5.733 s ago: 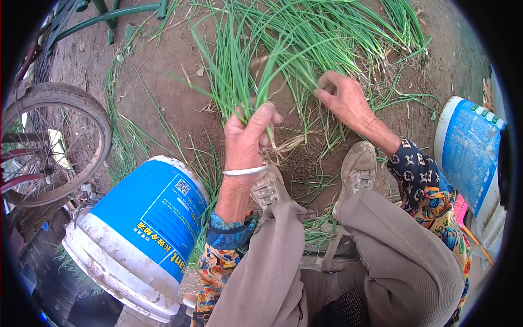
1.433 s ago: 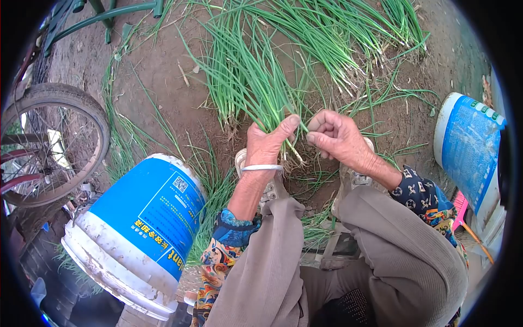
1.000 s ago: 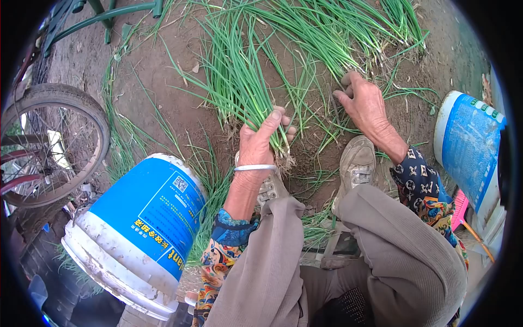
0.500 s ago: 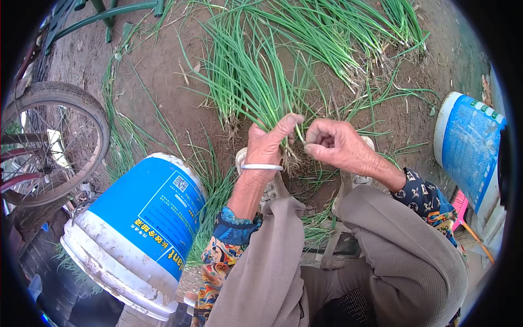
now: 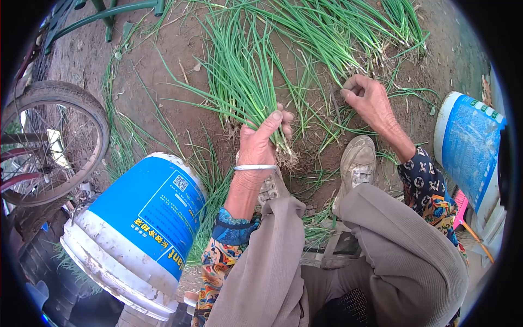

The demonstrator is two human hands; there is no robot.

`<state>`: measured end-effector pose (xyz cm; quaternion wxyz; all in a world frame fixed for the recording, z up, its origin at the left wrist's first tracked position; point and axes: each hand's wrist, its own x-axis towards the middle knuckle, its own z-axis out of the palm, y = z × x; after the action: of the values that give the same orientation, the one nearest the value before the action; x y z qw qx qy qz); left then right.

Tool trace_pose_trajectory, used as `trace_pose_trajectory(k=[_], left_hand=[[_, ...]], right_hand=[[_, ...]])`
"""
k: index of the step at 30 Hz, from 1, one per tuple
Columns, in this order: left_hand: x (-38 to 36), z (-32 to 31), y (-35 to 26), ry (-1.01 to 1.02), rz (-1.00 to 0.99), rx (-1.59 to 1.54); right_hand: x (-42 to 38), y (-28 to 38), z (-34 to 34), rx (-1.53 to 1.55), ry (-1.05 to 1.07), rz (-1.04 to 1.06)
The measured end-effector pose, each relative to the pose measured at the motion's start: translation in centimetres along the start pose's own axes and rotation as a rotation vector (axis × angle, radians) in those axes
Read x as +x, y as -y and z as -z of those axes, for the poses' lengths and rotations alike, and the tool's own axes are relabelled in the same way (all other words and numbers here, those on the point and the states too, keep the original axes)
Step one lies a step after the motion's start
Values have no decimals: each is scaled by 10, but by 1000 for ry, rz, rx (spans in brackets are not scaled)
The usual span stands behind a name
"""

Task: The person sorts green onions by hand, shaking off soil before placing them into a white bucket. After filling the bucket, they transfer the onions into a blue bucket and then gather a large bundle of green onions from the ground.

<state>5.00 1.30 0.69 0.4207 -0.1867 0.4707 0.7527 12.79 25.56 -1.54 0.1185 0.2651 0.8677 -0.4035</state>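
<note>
My left hand (image 5: 262, 136) is wrapped round a bunch of green onions (image 5: 248, 90), just above their pale, rooty ends. The long leaves fan up and to the left. My right hand (image 5: 370, 101) is up and to the right, with thumb and index finger pinched at the end of a thin green leaf beside the large pile of green onions (image 5: 321, 38). Whether anything more lies inside that pinch is hidden. Loose green stalks lie on the soil between the hands.
A blue and white bucket (image 5: 147, 218) stands at the lower left, another blue container (image 5: 471, 144) at the right. A bicycle wheel (image 5: 98, 147) is at the far left, green metal legs (image 5: 103, 19) at the top left. My shoes (image 5: 358, 158) rest on the soil.
My right hand has moved from beside the left hand up and right to the onion pile. My left hand has shifted slightly left, still holding its bunch.
</note>
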Motion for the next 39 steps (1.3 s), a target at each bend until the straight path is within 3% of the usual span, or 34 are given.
trace_pose_trajectory(k=[5, 8, 11, 12, 13, 15, 21, 22, 25, 26, 30, 34, 37, 39], left_hand=[[4, -9, 8, -37, -2, 72], [5, -19, 16, -36, -36, 148], [4, -19, 11, -94, -26, 208], [2, -18, 9, -125, -24, 196], [3, -14, 7, -122, -34, 181], [5, -8, 5, -111, -52, 155], [2, -9, 2, -117, -20, 35], [2, -9, 1, -114, -14, 15], [5, -3, 4, -70, -29, -48], [7, -3, 5, -66, -34, -48], [7, 0, 5, -59, -29, -64], [8, 1, 3, -87, 40, -91], [7, -2, 3, -87, 9, -4], [5, -1, 3, -87, 3, 18]], right_hand=[[-27, 33, -8, 566, 211, -80], [-43, 58, -13, 397, 386, 135], [-31, 57, -9, 208, 115, 288], [-22, 51, -7, 130, -22, 222], [-9, 30, -10, -3, -253, 351], [8, 6, -7, -240, -316, 293], [0, 3, -13, -68, -234, 205], [-7, 11, -13, 24, -124, 91], [-27, 21, -17, 97, 21, 150], [-30, 19, -22, 123, 30, 280], [-7, 11, -23, 0, -290, 277], [19, 4, -8, -106, -141, 95], [15, 2, -15, -139, -318, 166], [13, 5, -13, -45, -196, 67]])
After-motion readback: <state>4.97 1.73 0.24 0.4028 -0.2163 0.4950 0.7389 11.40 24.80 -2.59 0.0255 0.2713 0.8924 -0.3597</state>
